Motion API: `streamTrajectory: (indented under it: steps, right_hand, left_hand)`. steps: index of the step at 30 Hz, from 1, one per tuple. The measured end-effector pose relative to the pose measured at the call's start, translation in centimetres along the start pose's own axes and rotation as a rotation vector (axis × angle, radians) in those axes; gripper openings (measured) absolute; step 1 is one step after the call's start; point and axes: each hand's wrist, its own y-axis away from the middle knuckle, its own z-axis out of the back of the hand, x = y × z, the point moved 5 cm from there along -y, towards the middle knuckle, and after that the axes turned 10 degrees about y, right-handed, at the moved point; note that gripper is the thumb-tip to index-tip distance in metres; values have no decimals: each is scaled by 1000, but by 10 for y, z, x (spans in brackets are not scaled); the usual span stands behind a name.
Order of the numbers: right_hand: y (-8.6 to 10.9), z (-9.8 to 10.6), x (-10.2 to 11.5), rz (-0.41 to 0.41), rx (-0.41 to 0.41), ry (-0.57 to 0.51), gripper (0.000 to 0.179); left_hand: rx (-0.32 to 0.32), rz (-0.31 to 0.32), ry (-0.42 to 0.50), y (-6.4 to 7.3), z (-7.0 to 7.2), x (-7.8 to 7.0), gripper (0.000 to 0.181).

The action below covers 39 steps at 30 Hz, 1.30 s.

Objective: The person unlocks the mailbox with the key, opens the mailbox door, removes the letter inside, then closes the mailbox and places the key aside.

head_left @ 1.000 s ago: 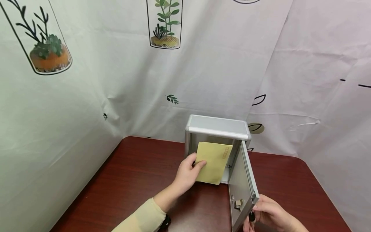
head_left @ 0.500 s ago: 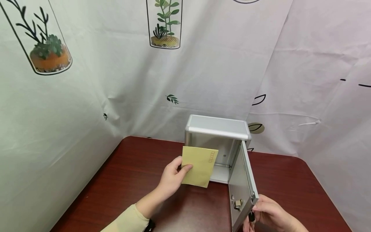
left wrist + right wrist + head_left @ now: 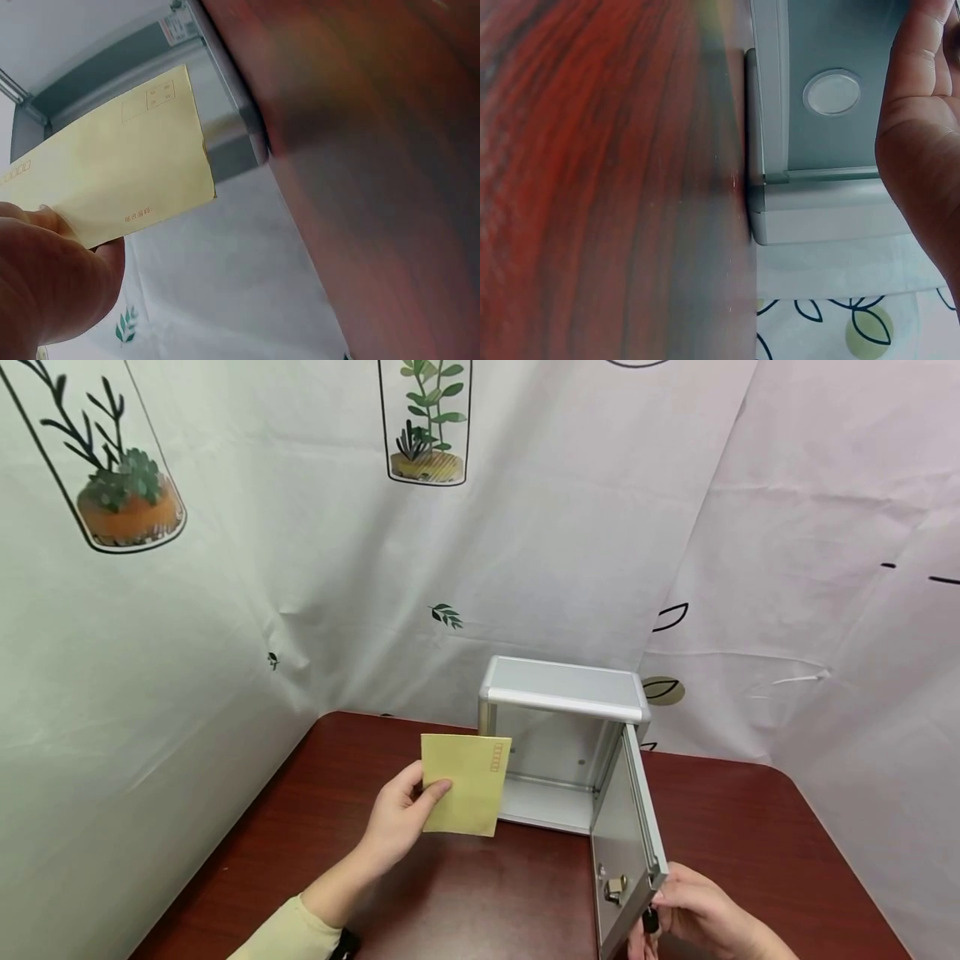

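Right hand (image 3: 697,906) nearest: fingers touching free edge of the open door (image 3: 624,827) by a black piece (image 3: 651,920); partly hidden, can't tell if closed on either. Left hand (image 3: 397,817): thumb and fingers pinching 1 yellow envelope (image 3: 471,795) by its left edge, above the table (image 3: 480,902), outside the metal box (image 3: 566,683). Behind: plant-print backdrop (image 3: 555,527).

Beyond the person's bare left hand (image 3: 397,814), past the wrist, a pale cream-yellow cloth sleeve (image 3: 291,930) covers the forearm, ending in a plain cuff. A small black piece (image 3: 346,944) shows beside that cuff, mostly cropped. The right hand (image 3: 697,906) is likewise bare, wrist included.
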Motion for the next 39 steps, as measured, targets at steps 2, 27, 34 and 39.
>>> streamTrajectory:
  steps: [2, 27, 34, 39]
  right_hand:
    - [-1, 1, 1, -1, -2, 3, 40]
    - [13, 4, -10, -19, -74, -111, 50]
    - [12, 5, -8, -29, -90, -89, 44]
    - [9, 4, -7, -41, -48, -47, 47]
  left_hand:
    - [-16, 7, 3, 0, 8, 1, 7]
    - [-254, 141, -48, -27, 95, 37, 25]
    - [-296, 238, -47, -36, 112, 47, 36]
    - [-314, 292, -54, -40, 120, 56, 37]
